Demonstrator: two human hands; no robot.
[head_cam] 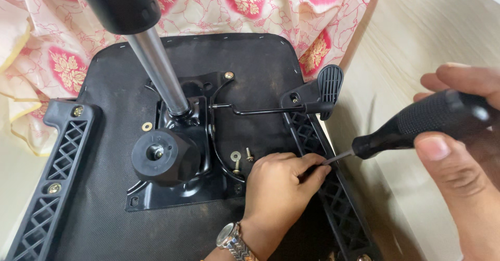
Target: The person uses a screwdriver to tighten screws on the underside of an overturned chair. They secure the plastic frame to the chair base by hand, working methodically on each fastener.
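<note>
The right hand (458, 151), fingers clamped on the screwdriver (416, 123), aims its shaft leftward into the left hand's (281, 183) pinched fingers at the right armrest bracket (333, 198).

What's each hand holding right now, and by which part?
The right hand grips a screwdriver by its black handle. The left hand pinches around the tip of its shaft, against the armrest bracket.

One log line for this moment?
left hand: steadies tip on black lattice armrest bracket | right hand: grips black-handled screwdriver | loose screws: on plate
</note>
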